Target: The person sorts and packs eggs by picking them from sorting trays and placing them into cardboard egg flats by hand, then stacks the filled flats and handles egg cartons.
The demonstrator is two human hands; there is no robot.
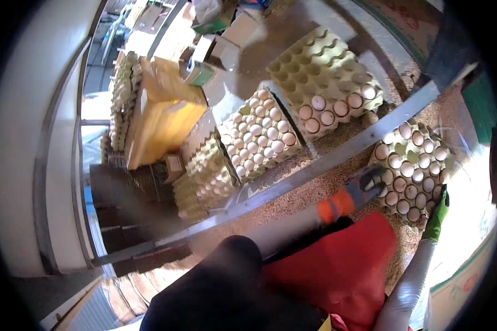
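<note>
- We have the near egg tray (401,149) between our two gloved hands, on the right of the view, on our side of the metal bar (326,161).
- Our left hand (371,185), in a dark grey glove with an orange cuff, is at the tray's left edge. Its fingers are bent in toward the eggs (407,169); a pale patch shows among them, but we cannot tell whether that is an egg in the grasp or one lying behind.
- Our right hand (439,214), in a green glove, lies along the opposite edge, toward the lower corner. Its fingers look fairly straight and point away from us; their undersides are hidden, so we cannot tell whether they grip the cardboard or only rest against it.
- The relation that matters is this straddle: the tray lies to the right of the left fingers and to the left of the right fingers. Neither hand seems clearly nearer to it.
- Its outline looks almost square from here, slightly stretched away from us, so we cannot name a sure long axis. Most cups carry eggs, with a bare patch toward the far side.
- Loose shavings (292,194) cover the floor beside the tray, and red cloth (339,259) lies just below the left hand.
- Beyond the bar we see a well-filled egg tray (245,111) and, right of it, a partly filled egg tray (298,67) with eggs mainly in its nearer rows.
</note>
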